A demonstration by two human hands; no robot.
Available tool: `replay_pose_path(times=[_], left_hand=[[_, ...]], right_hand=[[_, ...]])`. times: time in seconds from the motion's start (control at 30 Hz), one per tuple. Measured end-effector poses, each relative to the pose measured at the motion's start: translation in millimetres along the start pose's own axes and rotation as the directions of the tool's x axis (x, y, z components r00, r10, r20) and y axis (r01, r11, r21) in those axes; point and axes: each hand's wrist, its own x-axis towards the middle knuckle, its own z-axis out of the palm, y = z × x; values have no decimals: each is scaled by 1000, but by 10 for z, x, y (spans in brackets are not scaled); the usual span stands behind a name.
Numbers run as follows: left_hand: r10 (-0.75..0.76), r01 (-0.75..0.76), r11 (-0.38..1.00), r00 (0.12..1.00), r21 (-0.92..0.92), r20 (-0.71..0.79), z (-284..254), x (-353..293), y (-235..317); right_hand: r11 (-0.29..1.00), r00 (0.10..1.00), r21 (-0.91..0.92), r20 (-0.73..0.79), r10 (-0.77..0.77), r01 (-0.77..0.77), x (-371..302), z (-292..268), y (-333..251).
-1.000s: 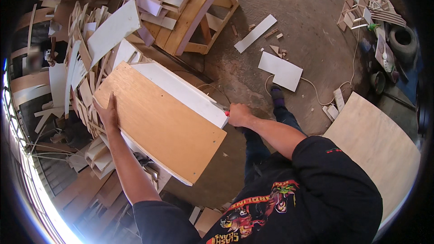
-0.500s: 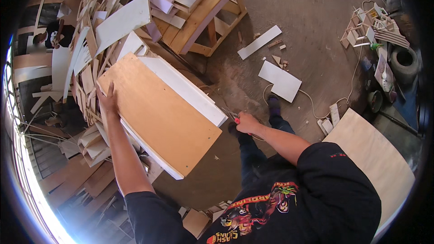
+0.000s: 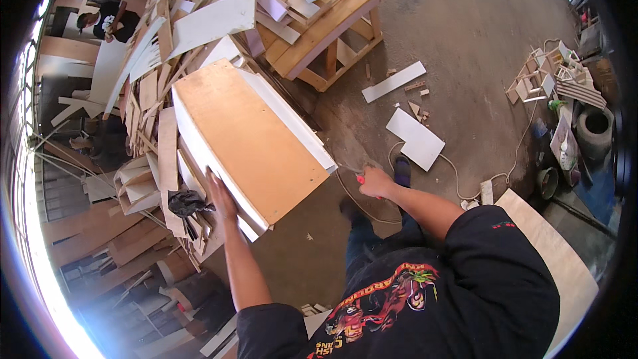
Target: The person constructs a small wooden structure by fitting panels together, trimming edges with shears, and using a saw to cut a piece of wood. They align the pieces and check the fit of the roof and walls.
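A box-like wooden piece (image 3: pixel 256 139) with a tan panel on top and white sides lies slanted in front of me. My left hand (image 3: pixel 221 194) rests along its white near-left side, fingers stretched out and holding nothing. To the right of the piece's near right corner, my right hand (image 3: pixel 377 183) is closed around a red-handled tool (image 3: pixel 361 179). A thin grey metal part of that tool points toward the corner; its exact kind is too small to make out. A crumpled black bag (image 3: pixel 187 203) sits just left of my left hand.
A heap of offcuts (image 3: pixel 149 80) rises at the left, beside a wooden workbench (image 3: pixel 319 40) loaded with boards. White board pieces (image 3: pixel 415 138) and a cord (image 3: pixel 455 176) lie on the floor. A large plywood sheet (image 3: pixel 551 259) stands at my right. Another person (image 3: pixel 109 21) is at far left.
My left hand has come off the far left edge of the tan panel and moved nearer, down to the white side. My right hand still grips the red-handled tool. The view has shifted.
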Motion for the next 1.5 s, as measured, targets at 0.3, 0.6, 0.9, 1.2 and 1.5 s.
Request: replay_pose_path(times=[0.3,0.6,0.9,1.2,1.5], left_hand=[[-128,102,945,990,-310,-63,111,-1304,-1134],[-393,331,885,908,-327,-147,-144,-2553,-1658],[-696,685,427,666,-591,269,-759,-3189,-1938],[-598,474,450,789,-757,139,-1003,-1995,-2219],[-544,612,435,763,-661,349,-1105,-795,-3215]], right_hand=[[827,947,-491,286,-146,275,-308,790,-221],[839,866,-353,437,-243,414,-646,2435,-1202],[943,935,297,265,-234,152,-355,4051,-2127],[992,993,87,-89,-84,92,875,4548,-3010],[946,633,-324,-733,-248,-5,1513,4138,-3766]])
